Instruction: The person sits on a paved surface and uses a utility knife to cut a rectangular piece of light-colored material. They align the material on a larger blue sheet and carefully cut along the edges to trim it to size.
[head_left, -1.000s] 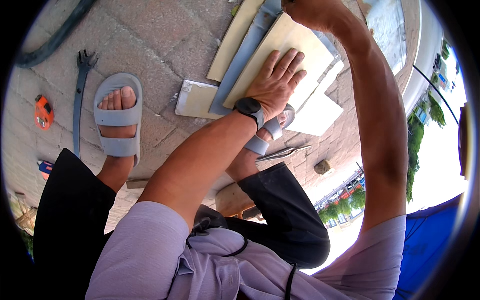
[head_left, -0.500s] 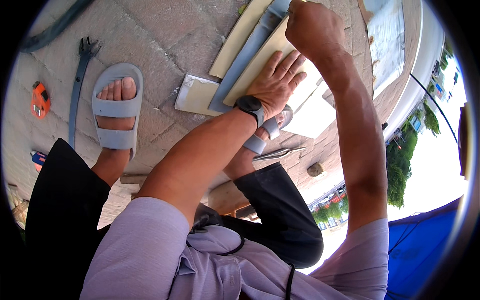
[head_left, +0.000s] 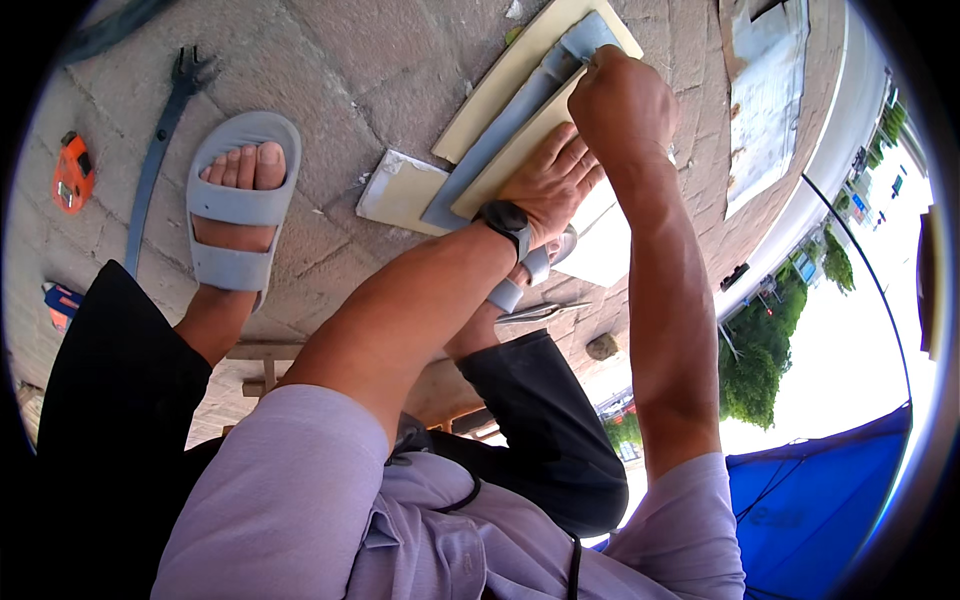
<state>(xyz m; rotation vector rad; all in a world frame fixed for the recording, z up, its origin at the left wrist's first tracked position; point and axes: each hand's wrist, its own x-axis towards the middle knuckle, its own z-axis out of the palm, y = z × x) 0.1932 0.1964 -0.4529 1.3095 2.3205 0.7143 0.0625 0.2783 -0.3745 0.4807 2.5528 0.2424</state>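
Note:
My left hand (head_left: 548,188), a black watch at its wrist, presses flat with fingers stretched on a beige board strip (head_left: 492,180). My right hand (head_left: 622,105) is closed in a fist at the far part of that strip, knuckles up. What it grips, if anything, is hidden. Under the strip lies a blue-grey flat strip (head_left: 480,158), and beside that, to the left, another beige board (head_left: 495,97). A smaller beige piece (head_left: 402,192) with a rough edge sticks out at the near left. A white sheet (head_left: 600,245) shows right of my left hand.
On the paving lie an orange tape measure (head_left: 73,172), a long dark fork-ended bar (head_left: 160,135), a blue-and-orange tool (head_left: 62,302) and pliers (head_left: 543,312). My sandalled feet flank the boards. A stone (head_left: 602,347) and a worn pale sheet (head_left: 765,100) are at right.
My right fist has come nearer along the strip, uncovering the far ends of the boards. My left hand stays pressed on the strip. The whole view has shifted slightly.

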